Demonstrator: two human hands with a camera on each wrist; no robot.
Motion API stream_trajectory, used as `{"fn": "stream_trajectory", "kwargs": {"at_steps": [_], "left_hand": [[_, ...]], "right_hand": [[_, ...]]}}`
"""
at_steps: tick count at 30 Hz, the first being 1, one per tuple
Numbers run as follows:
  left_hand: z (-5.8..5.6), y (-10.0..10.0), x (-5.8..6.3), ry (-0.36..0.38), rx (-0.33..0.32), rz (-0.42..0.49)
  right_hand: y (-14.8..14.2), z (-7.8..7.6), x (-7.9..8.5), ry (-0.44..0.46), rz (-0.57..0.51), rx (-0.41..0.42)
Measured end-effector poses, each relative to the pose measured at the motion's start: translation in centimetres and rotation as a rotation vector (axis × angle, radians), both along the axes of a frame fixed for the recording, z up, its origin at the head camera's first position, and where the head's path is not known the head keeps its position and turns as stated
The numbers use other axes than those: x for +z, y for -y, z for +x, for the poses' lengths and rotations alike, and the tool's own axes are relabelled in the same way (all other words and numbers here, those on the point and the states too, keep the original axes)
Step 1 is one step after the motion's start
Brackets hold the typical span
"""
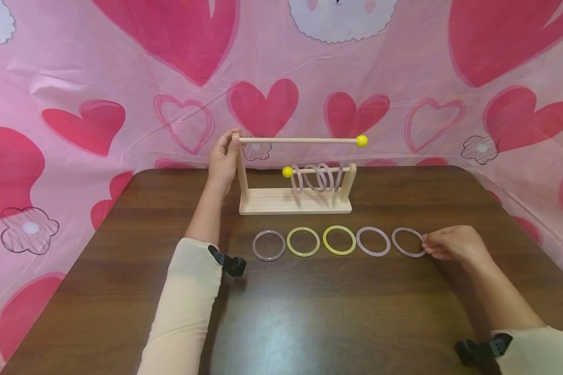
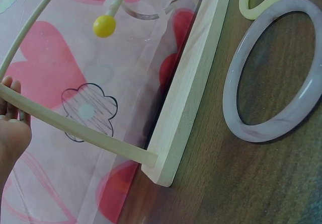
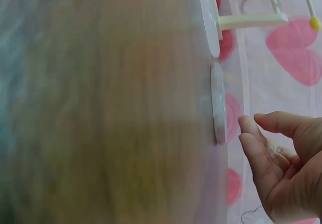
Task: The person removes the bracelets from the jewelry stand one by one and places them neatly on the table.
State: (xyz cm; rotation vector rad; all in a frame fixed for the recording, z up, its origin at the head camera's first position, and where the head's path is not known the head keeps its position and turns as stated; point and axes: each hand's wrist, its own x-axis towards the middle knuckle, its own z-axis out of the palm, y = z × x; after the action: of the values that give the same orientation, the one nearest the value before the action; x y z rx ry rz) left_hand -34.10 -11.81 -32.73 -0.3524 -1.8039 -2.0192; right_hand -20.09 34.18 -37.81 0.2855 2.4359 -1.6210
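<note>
My left hand [image 1: 222, 161] grips the top of the tall left post of a wooden bangle stand [image 1: 295, 207], thumb at the front. Several pale lilac bangles [image 1: 330, 179] hang on the stand's lower rod. A row of bangles lies flat on the table in front: two are yellow, including this yellow bangle [image 1: 289, 242], and the others are pale lilac. At the row's right end, my right hand [image 1: 457, 245] is beside the last lilac bangle [image 1: 394, 240]. In the right wrist view, thumb and fingers are slightly parted, with a gap between them and the bangle [image 3: 218, 103].
The stand's upper rod [image 1: 300, 140] carries no bangles and ends in a yellow ball [image 1: 362, 141]; another yellow ball [image 1: 288, 172] tips the lower rod. Brown wooden table [image 1: 281, 323] spreads beneath. A pink heart-patterned cloth [image 1: 136, 67] hangs behind it.
</note>
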Motion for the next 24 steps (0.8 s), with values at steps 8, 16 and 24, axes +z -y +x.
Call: {"fn": "stream_trajectory", "kwargs": {"at_steps": [8, 16, 24], "left_hand": [[-0.1, 0.0, 0.0, 0.002, 0.002, 0.004], [0.1, 0.0, 0.0, 0.004, 0.014, -0.003], [0.1, -0.1, 0.1, -0.004, 0.003, 0.015]], "right_hand": [[1.8, -0.9, 0.3, 0.016, -0.01, 0.033], [3.1, -1.1, 0.6, 0.009, -0.057, 0.071], [4.0, -1.3, 0.6, -0.027, -0.037, 0.087]]}}
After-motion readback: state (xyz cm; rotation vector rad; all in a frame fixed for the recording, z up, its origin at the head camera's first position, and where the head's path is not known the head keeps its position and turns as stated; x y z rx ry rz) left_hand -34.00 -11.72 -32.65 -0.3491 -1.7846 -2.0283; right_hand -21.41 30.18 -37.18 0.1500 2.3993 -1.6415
